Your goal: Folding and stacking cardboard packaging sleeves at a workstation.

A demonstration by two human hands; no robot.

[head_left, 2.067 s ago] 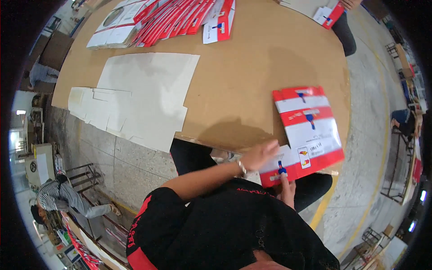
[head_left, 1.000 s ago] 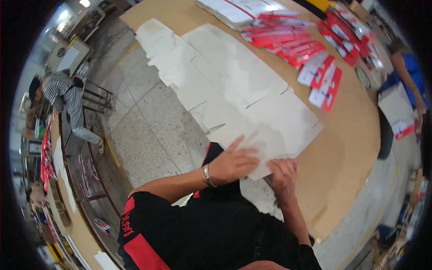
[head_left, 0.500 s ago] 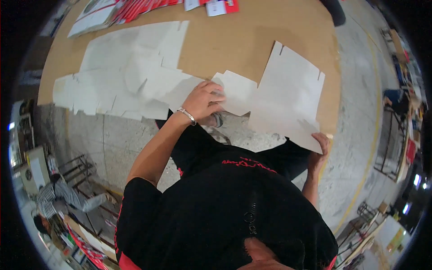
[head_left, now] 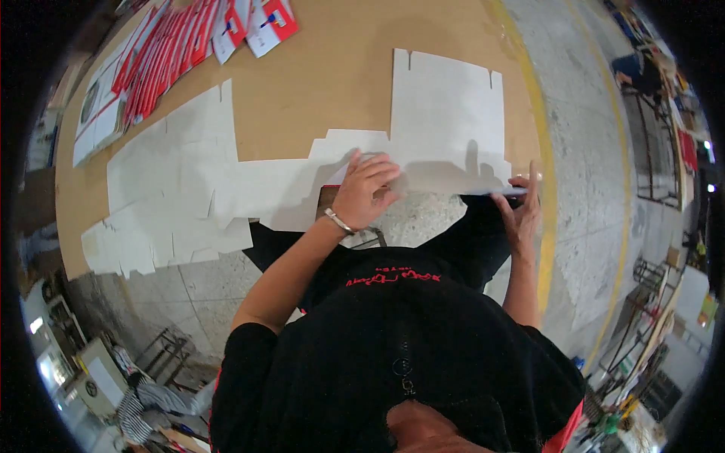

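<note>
A flat white die-cut cardboard sheet (head_left: 448, 113) lies at the table's near edge, with slots in its far side. Its near strip is bent up along a crease on the right. My right hand (head_left: 521, 208) pinches the right end of that strip, index finger pointing away from me. My left hand (head_left: 368, 189), wearing a silver bracelet, rests at the sheet's near left part, fingers loosely stretched and thumb apart. Whether its fingertips press on the card, I cannot tell. More white cut sheets (head_left: 170, 174) lie overlapping to the left, some jutting past the table edge.
Red and white printed packets (head_left: 170, 64) lie fanned out at the far left of the brown table (head_left: 325, 75). Beyond the right edge, a yellow line (head_left: 547, 249) runs along the concrete floor. A person in a striped top (head_left: 136, 411) is at the lower left.
The sheet has turned to lie squarer to the table edge, and its near strip is now bent up. My right hand has moved up with it. The view has shifted.
</note>
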